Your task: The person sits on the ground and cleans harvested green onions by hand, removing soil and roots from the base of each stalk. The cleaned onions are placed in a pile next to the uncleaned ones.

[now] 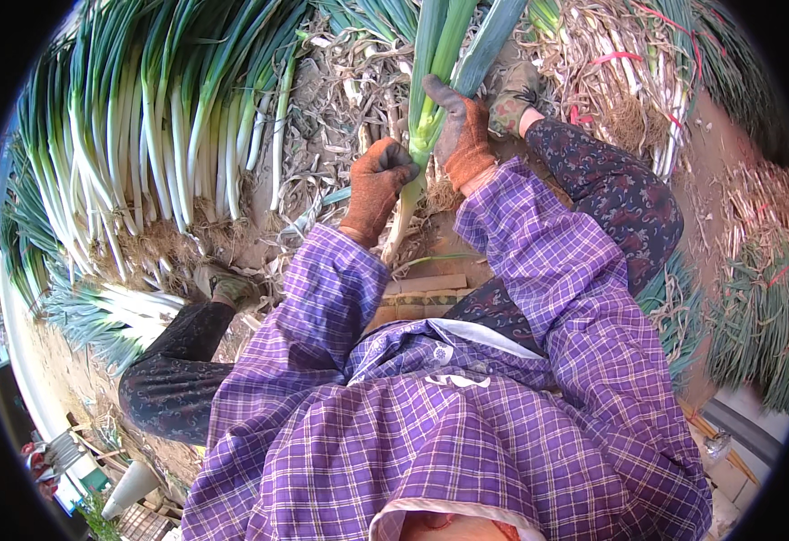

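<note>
A large green onion [439,74] slants up before me, its green leaves pointing away and its pale stalk [400,226] towards my lap. My right hand [460,128], in an orange work glove with a dark palm, grips it where the leaves fan out, thumb raised along them. My left hand [379,186], gloved alike, is curled with thumb and fingertips pinched at the side of the stalk, just below the leaf joint. What exactly lies between those fingertips is hidden. The root end is hard to make out against the litter below.
Many green onions [158,135] lie in a row at left, roots towards me. Dry husks [347,88] litter the ground ahead. Bundles tied with red strips [637,101] lie at right, and more onions [759,297] beyond. My shoes [232,284] flank the work spot.
</note>
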`<state>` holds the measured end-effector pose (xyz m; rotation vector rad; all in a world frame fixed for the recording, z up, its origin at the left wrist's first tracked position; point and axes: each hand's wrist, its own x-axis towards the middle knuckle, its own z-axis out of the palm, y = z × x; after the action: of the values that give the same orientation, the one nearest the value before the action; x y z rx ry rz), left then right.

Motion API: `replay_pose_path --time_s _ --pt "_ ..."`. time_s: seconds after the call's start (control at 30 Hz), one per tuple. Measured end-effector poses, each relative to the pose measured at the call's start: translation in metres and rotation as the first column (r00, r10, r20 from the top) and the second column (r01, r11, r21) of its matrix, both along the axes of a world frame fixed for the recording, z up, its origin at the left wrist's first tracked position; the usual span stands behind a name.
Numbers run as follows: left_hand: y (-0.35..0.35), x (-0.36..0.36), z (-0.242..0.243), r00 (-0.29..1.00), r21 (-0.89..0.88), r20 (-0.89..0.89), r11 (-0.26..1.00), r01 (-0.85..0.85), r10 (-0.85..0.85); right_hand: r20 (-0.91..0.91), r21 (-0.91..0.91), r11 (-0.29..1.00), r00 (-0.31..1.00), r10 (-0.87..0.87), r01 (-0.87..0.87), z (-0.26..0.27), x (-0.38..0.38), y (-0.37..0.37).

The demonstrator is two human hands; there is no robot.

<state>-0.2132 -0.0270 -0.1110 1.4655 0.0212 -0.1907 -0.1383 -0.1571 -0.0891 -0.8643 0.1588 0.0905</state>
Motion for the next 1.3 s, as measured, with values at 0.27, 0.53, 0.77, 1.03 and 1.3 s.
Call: replay_pose_path --time_s 0.27,0.53,0.77,1.03,1.3 --pt "0.101 -0.047 0.005 0.809 0.482 -0.102 0.683 0.549 -0.579 0.245 0.078 0.947 0.927 0.284 -0.311 0.023 0.053 -0.053" --pt "0.278 -0.153 -0.138 0.573 0.620 -0.784 -0.289 0.729 -0.237 0.267 0.167 0.986 0.962 -0.063 0.018 0.023 0.119 -0.137" --pt "0.089 -0.012 0.013 0.990 0.516 0.053 0.845 -0.138 0.130 0.108 0.090 0.964 0.960 -0.259 0.250 0.020 0.079 -0.083" --pt "-0.003 0.064 -0.049 0.956 0.526 -0.266 0.850 0.038 0.122 0.011 0.200 0.976 0.996 0.089 -0.090 0.002 0.036 -0.027" --pt "0.068 0.016 0.006 0.937 0.050 0.087 0.941 0.335 -0.338 0.187 0.412 0.853 0.946 0.265 -0.320 -0.029 0.031 -0.011"
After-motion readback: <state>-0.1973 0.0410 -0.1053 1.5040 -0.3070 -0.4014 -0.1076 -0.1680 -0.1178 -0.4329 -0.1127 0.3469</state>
